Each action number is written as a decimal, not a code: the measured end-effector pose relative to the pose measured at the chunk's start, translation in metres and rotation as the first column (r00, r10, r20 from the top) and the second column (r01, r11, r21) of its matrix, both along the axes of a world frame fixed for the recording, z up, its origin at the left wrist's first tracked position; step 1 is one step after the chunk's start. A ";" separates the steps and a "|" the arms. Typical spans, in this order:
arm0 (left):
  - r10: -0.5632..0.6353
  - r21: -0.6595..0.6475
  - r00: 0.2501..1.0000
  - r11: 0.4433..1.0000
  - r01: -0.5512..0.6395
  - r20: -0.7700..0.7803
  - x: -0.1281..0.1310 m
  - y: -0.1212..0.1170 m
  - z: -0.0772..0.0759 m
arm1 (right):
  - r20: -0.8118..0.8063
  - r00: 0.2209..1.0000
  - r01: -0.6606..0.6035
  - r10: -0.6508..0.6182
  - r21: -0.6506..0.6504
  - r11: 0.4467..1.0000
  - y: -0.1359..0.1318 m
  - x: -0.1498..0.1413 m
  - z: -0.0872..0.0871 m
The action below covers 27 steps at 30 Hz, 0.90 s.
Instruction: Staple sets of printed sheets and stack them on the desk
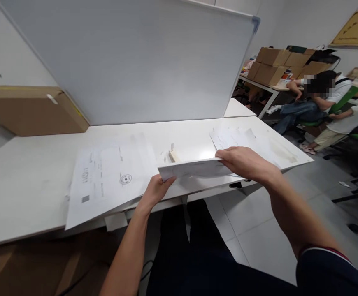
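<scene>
Between my two hands a stack of printed paper sheets stands on its long edge, tilted, just above the front of the white table. My left hand pinches its left end, thumb on the near face. At the far right end, my right hand grips the top corner with closed fingers. Large printed sheets, one bearing a round stamp, lie to the left and overhang the table edge. More printed paper rests beyond my right hand. Behind the held stack lies a small light wooden block, partly hidden.
A large whiteboard leans at the back of the white table. On the left stands a cardboard box. Farther right, people sit near a desk with stacked cartons. My legs are under the table's front edge.
</scene>
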<state>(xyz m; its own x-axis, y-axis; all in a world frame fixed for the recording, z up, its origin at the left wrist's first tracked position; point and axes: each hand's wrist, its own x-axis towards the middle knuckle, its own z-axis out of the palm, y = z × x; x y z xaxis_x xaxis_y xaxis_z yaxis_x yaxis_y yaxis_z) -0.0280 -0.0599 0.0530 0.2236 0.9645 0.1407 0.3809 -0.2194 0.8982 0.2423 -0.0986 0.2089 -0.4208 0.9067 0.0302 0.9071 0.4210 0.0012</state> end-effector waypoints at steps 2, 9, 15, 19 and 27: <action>0.011 0.040 1.000 0.999 -0.011 -0.005 0.000 0.002 -0.002 | 0.006 1.000 0.007 -0.007 -0.003 1.000 0.000 0.001 0.000; 0.012 0.053 0.993 0.999 -0.005 -0.117 0.002 0.003 -0.004 | 0.038 0.999 0.038 -0.037 -0.018 0.999 -0.001 0.006 -0.001; 0.064 -0.004 0.983 0.998 -0.064 0.172 0.003 -0.004 0.019 | -0.134 0.991 0.029 -0.024 0.041 0.999 -0.009 0.027 0.013; 0.120 0.002 0.970 0.992 -0.124 0.210 0.003 -0.008 0.030 | -0.371 0.922 0.052 -0.112 -0.167 0.985 -0.016 0.048 0.006; -0.036 0.019 0.981 0.999 0.040 -0.192 0.015 -0.008 0.018 | -0.537 0.526 0.092 -0.659 -0.735 0.672 -0.038 0.074 -0.118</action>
